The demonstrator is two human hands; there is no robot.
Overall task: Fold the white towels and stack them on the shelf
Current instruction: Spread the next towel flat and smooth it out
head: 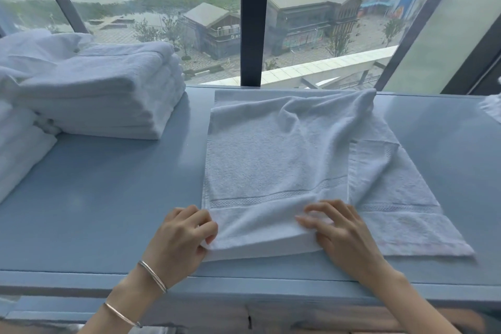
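A white towel (273, 160) lies partly folded on the blue-grey shelf (108, 198), its left part doubled over and a single layer sticking out to the right. My left hand (184, 236) pinches the near left corner of the folded part. My right hand (339, 228) lies on the near edge of the fold with fingers spread and thumb under the edge. A stack of folded white towels (108, 95) sits at the back left of the shelf.
More white linen (19, 154) lies at the far left edge, and a loose crumpled piece (35, 49) sits behind the stack. A window with a dark upright frame (253, 22) runs behind the shelf. Another bit of white cloth (492, 108) shows at the right edge.
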